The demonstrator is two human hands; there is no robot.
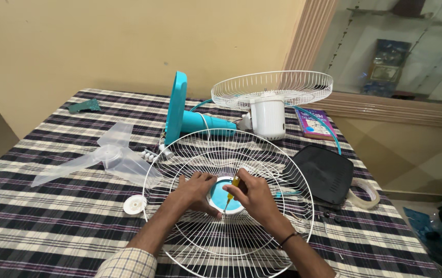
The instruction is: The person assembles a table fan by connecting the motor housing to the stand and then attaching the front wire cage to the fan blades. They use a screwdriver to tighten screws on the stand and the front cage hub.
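Observation:
A round white wire fan guard (262, 154) lies flat on the checked cloth, with a teal round centre cap (220, 198). My left hand (196, 189) rests on the wires and grips the left edge of that cap. My right hand (249, 198) holds a small screwdriver with a yellow handle (234, 184), its tip down on the cap. Behind the guard lies the fan body: a teal base and stem (182, 116), a white motor housing (268, 117) and the rear wire guard (272, 87).
A clear plastic fan blade (108, 154) and a white round nut (135, 204) lie left of the guard. To the right are a black flat box (325, 172) and a tape roll (365, 193), with a book (313, 123) behind. A wall stands at the back.

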